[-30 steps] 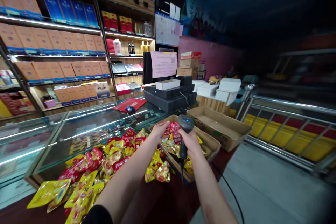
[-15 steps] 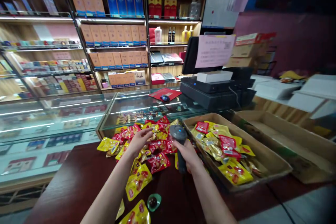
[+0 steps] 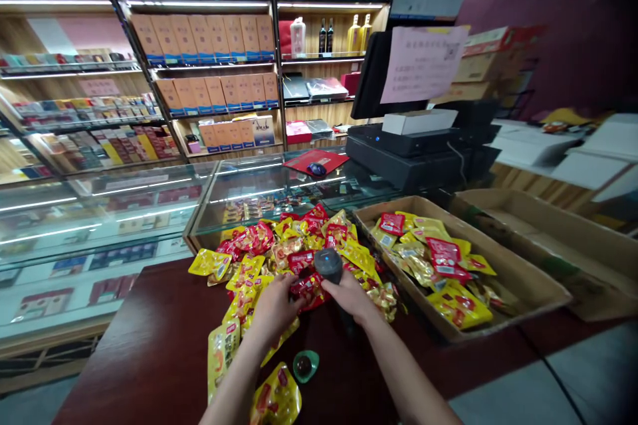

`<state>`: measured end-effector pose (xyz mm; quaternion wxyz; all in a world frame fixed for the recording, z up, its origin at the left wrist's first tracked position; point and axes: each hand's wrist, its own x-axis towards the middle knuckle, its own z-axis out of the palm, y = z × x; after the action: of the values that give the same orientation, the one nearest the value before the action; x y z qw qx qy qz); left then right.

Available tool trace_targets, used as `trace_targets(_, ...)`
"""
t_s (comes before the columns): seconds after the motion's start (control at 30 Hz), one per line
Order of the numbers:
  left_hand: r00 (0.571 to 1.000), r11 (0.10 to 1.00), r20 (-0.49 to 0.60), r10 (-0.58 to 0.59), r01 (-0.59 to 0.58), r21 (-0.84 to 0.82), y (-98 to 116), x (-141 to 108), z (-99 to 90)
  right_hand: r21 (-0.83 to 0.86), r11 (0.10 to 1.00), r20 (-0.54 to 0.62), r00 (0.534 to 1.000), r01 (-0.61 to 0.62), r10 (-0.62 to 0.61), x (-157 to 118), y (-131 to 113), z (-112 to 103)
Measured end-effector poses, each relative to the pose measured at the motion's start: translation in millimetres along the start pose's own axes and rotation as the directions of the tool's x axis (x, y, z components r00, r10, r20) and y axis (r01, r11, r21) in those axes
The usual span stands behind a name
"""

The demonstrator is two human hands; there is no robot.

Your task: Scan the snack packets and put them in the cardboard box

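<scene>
My right hand point(image 3: 351, 295) is wrapped round the handle of a dark handheld scanner point(image 3: 329, 265), its head over the heap of snack packets. My left hand point(image 3: 276, 305) touches a red packet point(image 3: 309, 289) at the near side of the heap, its fingers curled around the packet's left end. Red, yellow and gold packets point(image 3: 254, 236) lie piled in front of both hands. Nearer to me are a yellow packet point(image 3: 276, 398) and a small green-rimmed item with a dark round centre point(image 3: 305, 365).
Right of the heap, a cardboard tray point(image 3: 543, 292) holds more packets, with a second tray point(image 3: 613, 246) beside it. Behind stand a glass counter point(image 3: 149, 192), a monitor point(image 3: 371, 80) and a mouse point(image 3: 316, 169) on a red mat. Stocked shelves line the back.
My left hand has come down and closer to the scanner, onto a red packet. The scanner has shifted slightly left and down. The view has tilted down.
</scene>
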<state>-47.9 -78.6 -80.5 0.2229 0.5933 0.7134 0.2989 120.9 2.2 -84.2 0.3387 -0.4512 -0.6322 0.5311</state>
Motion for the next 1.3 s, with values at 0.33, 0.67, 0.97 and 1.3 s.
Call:
trace_targets(0.33,0.998,0.941,0.039,0.044,-0.055,0.335,14,-3,9.1,0.210,0.977,0.011,1.000,-0.028,0.026,1,-6,-6)
trace_targets(0.67,0.980,0.956,0.197,-0.039,0.094,-0.278,-9,21,-24.4,0.500,0.866,-0.052,0.999,0.021,0.006,1,-35,3)
trace_targets(0.97,0.941,0.492,0.292,-0.170,0.338,-0.802,-6,24,-23.6,0.450,0.890,0.094,0.995,-0.071,0.032,6,-36,33)
trace_targets(1.3,0.974,0.650,0.185,-0.132,0.226,-0.726,-11,42,-52.4,0.227,0.971,0.101,0.990,0.073,-0.098,16,-54,41)
